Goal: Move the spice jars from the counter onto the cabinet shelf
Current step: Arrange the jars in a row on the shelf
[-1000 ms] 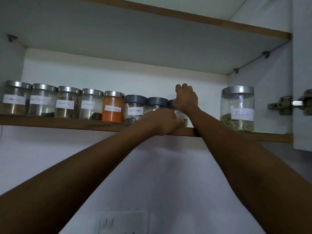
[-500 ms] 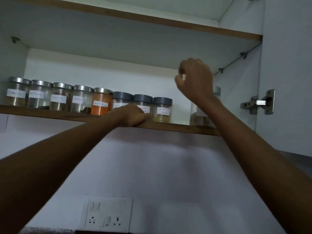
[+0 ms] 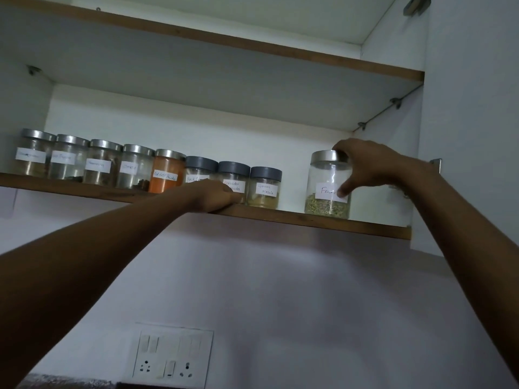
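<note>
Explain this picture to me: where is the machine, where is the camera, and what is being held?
There is no machine here: a person works with bare hands, and the single camera sits on their head, looking up along both arms into an open wall cabinet. On the wooden shelf stand eight small labelled jars in a row, and apart to their right a bigger fennel jar. The right hand grips that jar around its top. The left hand rests on the shelf's front edge; whether it grasps anything is unclear.

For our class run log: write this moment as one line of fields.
left hand: on shelf edge | right hand: grips fennel jar, upright on shelf | other jars: in row, left
</note>
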`<state>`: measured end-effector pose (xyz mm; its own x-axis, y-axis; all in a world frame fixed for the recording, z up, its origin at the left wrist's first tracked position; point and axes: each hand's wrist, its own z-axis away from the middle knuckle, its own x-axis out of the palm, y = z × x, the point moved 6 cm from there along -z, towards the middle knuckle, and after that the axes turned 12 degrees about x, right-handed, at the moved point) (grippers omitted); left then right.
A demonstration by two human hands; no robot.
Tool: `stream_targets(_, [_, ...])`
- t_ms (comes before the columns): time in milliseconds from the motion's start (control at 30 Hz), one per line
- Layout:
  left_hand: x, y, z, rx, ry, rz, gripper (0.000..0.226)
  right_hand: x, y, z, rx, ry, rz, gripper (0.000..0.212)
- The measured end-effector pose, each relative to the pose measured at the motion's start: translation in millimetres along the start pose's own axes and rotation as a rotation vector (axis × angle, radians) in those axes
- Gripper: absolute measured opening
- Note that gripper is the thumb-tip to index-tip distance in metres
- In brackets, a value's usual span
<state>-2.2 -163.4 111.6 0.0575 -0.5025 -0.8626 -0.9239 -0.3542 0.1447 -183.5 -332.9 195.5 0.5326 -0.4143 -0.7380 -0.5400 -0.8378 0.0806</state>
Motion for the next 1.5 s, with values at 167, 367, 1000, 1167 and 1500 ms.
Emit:
stream_targets(167, [1, -2, -3, 0.014, 0.009, -0.001, 0.038, 13, 0, -14, -0.023, 0.045, 0.028, 0.067])
stream_targets(367, [0, -4, -6, 0.029, 0.037, -0.022, 0.040, 39, -5, -43, -0.015, 0.012, 0.064, 0.063])
stream_targets(1000, [-2, -9, -6, 0.053, 0.102, -0.064, 0.043, 97, -37, -112, 0.119, -0.140, 0.156, 0.076])
stream_targets(1167, [-2, -12, -8, 0.053, 0.118, -0.070, 0.044, 107, -37, -121, 0.124, -0.143, 0.152, 0.078])
stream_targets(1500, [-4, -9, -9, 0.094, 0.156, -0.071, 0.044, 124, -32, -134, 0.099, -0.120, 0.114, 0.079])
